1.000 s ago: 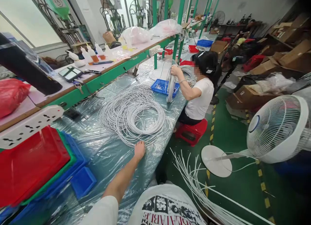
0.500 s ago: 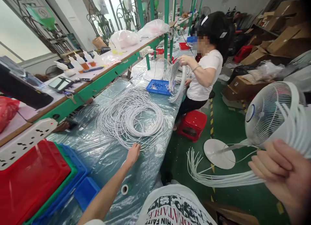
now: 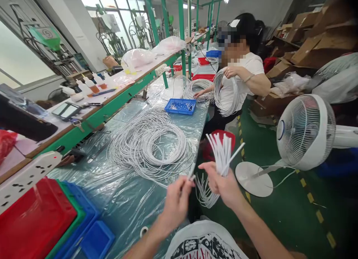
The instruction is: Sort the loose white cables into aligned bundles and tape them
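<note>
Our left grip (image 3: pixel 176 201) pinches a white cable (image 3: pixel 192 176); our right grip (image 3: pixel 226 186) encloses a white cable bundle (image 3: pixel 222 152), ends upward. Left to right, we see stacked trays (image 3: pixel 36 214), loose cable coils (image 3: pixel 144 141) on the worktop (image 3: pixel 125 208), a shallow blue tray (image 3: pixel 179 111) beyond them, and a white fan (image 3: pixel 304 132) standing on the floor (image 3: pixel 291 221).

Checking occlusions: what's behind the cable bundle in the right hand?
A red stool, partly covered, and green floor show behind the white cable bundle. Whatever is directly behind it and the right hand can't be seen.
</note>
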Action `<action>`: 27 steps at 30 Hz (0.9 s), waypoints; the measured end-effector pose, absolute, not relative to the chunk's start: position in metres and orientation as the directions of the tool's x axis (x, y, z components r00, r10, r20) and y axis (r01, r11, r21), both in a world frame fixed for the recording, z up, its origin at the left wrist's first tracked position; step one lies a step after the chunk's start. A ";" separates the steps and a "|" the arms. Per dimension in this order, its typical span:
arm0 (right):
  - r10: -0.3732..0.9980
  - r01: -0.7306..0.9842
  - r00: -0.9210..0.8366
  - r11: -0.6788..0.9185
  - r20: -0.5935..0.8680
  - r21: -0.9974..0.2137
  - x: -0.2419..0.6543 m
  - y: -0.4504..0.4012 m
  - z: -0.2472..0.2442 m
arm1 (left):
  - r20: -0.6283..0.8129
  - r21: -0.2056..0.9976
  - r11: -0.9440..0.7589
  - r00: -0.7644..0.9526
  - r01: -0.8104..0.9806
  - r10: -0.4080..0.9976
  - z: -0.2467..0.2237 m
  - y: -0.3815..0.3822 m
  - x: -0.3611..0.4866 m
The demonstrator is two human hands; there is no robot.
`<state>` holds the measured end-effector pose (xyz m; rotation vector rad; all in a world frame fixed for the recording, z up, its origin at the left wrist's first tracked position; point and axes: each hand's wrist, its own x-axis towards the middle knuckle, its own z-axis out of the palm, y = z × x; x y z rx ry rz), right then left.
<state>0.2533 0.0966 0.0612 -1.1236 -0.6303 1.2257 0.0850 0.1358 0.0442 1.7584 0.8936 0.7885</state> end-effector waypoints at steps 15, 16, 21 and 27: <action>0.889 -0.491 0.418 0.051 -0.184 -0.870 0.253 0.093 0.053 | -0.001 0.988 -0.095 0.625 0.120 0.780 0.050 0.126 0.125; 0.887 -0.503 0.419 0.050 -0.193 -0.863 0.254 0.094 0.054 | -0.005 0.985 -0.105 0.633 0.137 0.774 0.048 0.126 0.122; 0.903 -0.506 0.377 0.015 -0.205 -0.862 0.254 0.098 0.052 | 0.016 0.962 -0.186 0.634 0.202 0.773 0.042 0.128 0.111; 0.926 -0.401 0.329 -0.042 -0.187 -0.915 0.245 0.099 0.043 | 0.026 0.942 -0.220 0.598 0.254 0.801 0.048 0.130 0.108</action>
